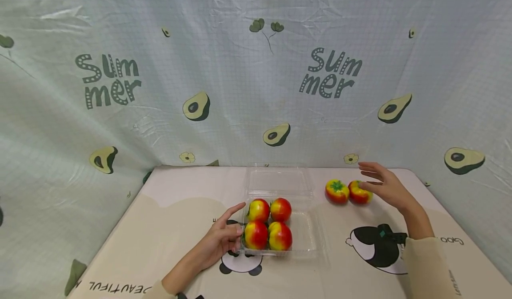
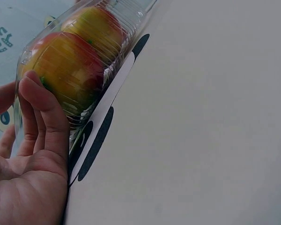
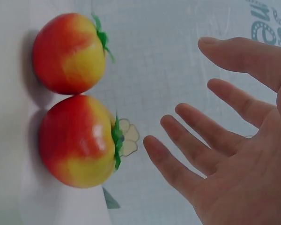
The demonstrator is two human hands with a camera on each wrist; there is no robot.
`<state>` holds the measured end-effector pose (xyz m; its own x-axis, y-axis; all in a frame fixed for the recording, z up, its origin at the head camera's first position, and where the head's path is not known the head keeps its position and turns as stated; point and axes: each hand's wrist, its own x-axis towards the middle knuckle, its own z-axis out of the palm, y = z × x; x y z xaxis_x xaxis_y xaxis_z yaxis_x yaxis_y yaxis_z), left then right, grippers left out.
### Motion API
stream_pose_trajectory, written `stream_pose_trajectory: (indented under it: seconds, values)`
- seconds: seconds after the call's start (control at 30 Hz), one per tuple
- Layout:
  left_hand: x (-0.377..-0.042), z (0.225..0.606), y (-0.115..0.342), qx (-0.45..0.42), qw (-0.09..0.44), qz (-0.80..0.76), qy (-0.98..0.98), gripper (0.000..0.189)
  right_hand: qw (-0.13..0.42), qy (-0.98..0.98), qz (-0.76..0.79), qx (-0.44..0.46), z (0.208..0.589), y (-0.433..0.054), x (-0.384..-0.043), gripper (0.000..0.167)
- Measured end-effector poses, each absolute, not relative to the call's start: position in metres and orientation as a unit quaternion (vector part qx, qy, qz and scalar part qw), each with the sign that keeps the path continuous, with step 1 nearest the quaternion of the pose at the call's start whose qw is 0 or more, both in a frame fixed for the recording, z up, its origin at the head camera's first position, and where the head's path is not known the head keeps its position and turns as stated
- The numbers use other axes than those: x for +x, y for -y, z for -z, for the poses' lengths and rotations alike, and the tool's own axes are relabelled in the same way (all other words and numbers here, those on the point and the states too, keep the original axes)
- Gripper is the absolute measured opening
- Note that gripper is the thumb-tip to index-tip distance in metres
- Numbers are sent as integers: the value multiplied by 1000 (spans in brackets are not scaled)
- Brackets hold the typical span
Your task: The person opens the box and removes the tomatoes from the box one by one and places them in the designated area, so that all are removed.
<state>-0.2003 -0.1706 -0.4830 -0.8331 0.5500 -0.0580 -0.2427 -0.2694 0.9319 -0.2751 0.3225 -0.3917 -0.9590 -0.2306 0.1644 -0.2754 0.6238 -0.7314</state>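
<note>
While the left hand (image 1: pixel 218 241) rests against the left wall of a clear plastic container (image 1: pixel 307 232), the head view shows the right hand (image 1: pixel 385 187) raised at the right-hand one of two loose fruits (image 1: pixel 337 192), its fingers extended and holding nothing. Four red-and-yellow fruits (image 1: pixel 280 236) stand two by two in the container's left part; its lid (image 1: pixel 280 181) lies folded back behind. The loose pair is on the printed table cover (image 1: pixel 172 219), right of the container, before an avocado-patterned curtain (image 1: pixel 224 68).

Left wrist view: fingers loosely bent, touching the container's ribbed end, not wrapped round it; two of the enclosed fruits are visible through the plastic.

Right wrist view: palm exposed, thumb and fingers spread, apart from both loose fruits. These touch each other; each bears a green calyx.
</note>
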Motion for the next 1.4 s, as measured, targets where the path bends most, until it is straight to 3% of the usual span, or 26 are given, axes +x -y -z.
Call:
stream_pose_trajectory:
  seconds: [0.6, 1.4]
  values:
    - [-201, 483, 171, 140, 251, -783, -552, 72, 62, 898, -384, 206, 366, -292, -263, 59]
    - [-201, 482, 170, 132, 254, -783, -552, 71, 45, 886, -378, 266, 354, -251, -249, 54]
